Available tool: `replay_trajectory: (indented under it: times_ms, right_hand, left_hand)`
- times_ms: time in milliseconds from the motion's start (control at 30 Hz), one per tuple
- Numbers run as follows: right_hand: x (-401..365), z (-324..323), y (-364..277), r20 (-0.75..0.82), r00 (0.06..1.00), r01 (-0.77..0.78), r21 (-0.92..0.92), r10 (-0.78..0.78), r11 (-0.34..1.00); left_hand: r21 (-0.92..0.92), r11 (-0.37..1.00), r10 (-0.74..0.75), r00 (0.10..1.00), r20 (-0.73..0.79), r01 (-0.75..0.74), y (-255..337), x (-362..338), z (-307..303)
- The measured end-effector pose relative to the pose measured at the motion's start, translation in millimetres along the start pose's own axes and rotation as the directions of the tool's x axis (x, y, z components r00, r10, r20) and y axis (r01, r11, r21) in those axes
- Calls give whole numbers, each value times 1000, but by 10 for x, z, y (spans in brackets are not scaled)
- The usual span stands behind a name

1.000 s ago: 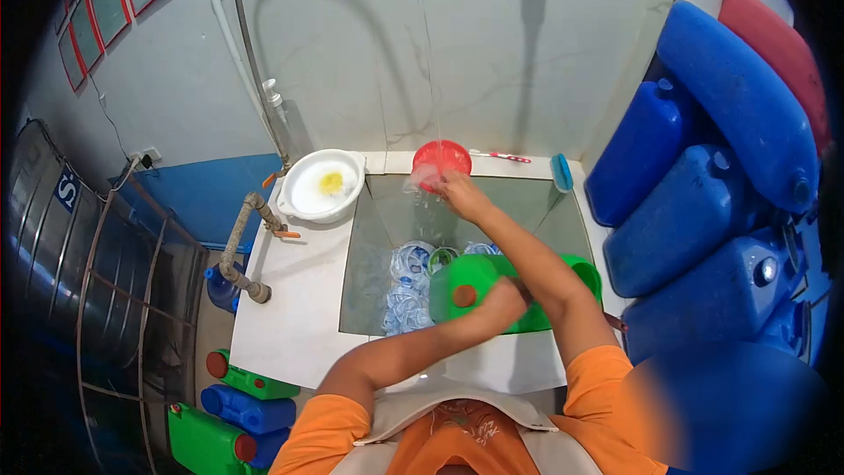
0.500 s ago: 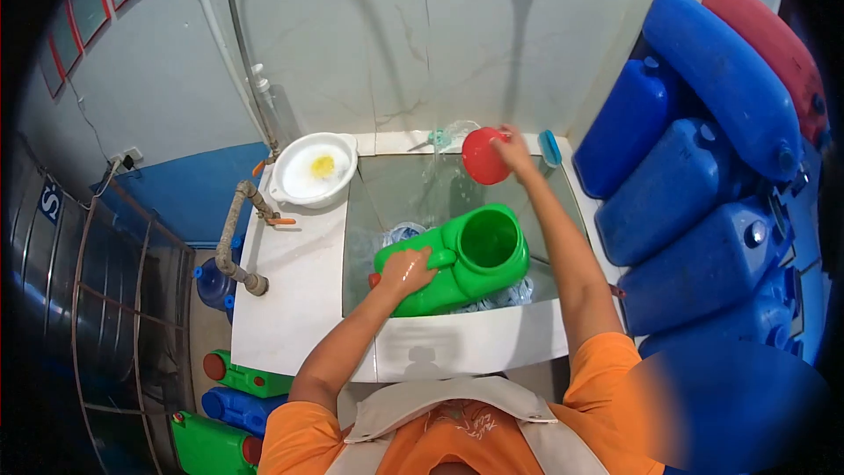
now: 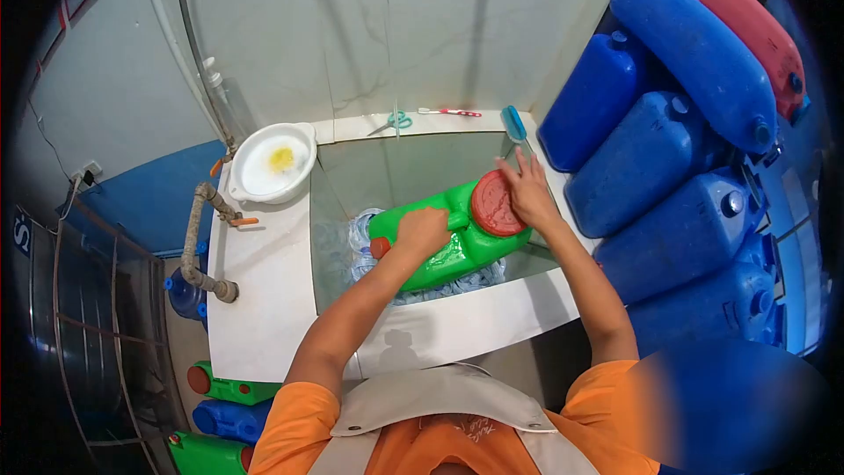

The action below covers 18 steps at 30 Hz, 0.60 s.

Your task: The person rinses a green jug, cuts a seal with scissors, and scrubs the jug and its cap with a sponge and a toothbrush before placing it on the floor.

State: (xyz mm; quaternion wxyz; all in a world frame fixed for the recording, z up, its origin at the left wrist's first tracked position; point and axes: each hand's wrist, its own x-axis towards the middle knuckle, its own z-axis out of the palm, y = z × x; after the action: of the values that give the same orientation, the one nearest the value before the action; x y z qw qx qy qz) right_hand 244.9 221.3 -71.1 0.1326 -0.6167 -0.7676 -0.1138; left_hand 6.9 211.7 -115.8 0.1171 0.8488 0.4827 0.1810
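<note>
A green jug (image 3: pixel 440 261) lies tilted over the sink basin (image 3: pixel 352 163), wet on its side. My left hand (image 3: pixel 424 230) is wrapped round the jug's handle. On the jug's wide mouth sits a red lid (image 3: pixel 498 203), which hides the opening. My right hand (image 3: pixel 530 189) rests at the lid's right edge with its fingers spread. A small red cap (image 3: pixel 380 248) shows at the jug's left end. Beneath the jug, several clear, bluish plastic items (image 3: pixel 470 280) lie in the basin.
A white basin (image 3: pixel 273 164) with suds and a yellow sponge stands left, near a pipe (image 3: pixel 193 237). Scissors (image 3: pixel 393 123), a toothbrush (image 3: pixel 450 112) and a blue brush (image 3: pixel 513 124) lie on the back ledge. Blue jugs (image 3: pixel 655 167) are stacked right.
The red lid has come down onto the jug's mouth, which was uncovered. My right hand has moved down with it and its fingers have spread. The splashing water is gone. The view has shifted.
</note>
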Motion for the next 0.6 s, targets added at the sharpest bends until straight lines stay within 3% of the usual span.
replay_trajectory:
  times_ms: [33,100,133,167,267,300,367,400,467,500,567,600]
  right_hand:
    - [-76,-72,-125,3,1000,5,-3,-5,1000]
    - [-156,-212,-298,145,949,292,-67,-281,954]
    - [-150,-121,-213,54,950,311,-65,-308,948]
    - [-142,-64,-200,60,947,320,-55,-316,946]
    - [-105,146,-225,-42,992,-120,-136,116,983]
    - [-86,167,-229,-36,994,-112,-137,108,984]
    - [-114,199,-225,-91,943,-332,-151,321,931]
    - [-167,124,-220,-79,947,-321,-140,312,937]
    - [-203,-187,-80,166,896,-395,-130,413,909]
    - [-237,-204,34,169,903,-379,-121,395,918]
    - [-314,-222,250,433,853,-288,-73,291,955]
    - [-333,-282,282,455,848,-272,-69,273,960]
  left_hand:
    - [-4,1000,-4,1000,-2,4,41,18,17]
    - [14,1000,19,999,37,-19,108,76,0]
    - [17,1000,7,999,36,-7,136,90,-3]
    - [13,1000,14,1000,8,-14,179,87,15]
    - [8,1000,-29,999,-24,29,355,146,134]
    - [-3,997,-74,997,-31,74,439,164,164]
    - [14,995,-101,995,-16,101,529,212,205]
    - [48,993,-112,994,-3,112,534,201,200]
    - [72,992,-103,995,6,103,557,192,234]
    - [94,993,-74,997,19,72,573,183,242]
    - [121,991,-60,997,54,53,638,131,216]
    - [139,990,-32,995,99,18,651,93,208]
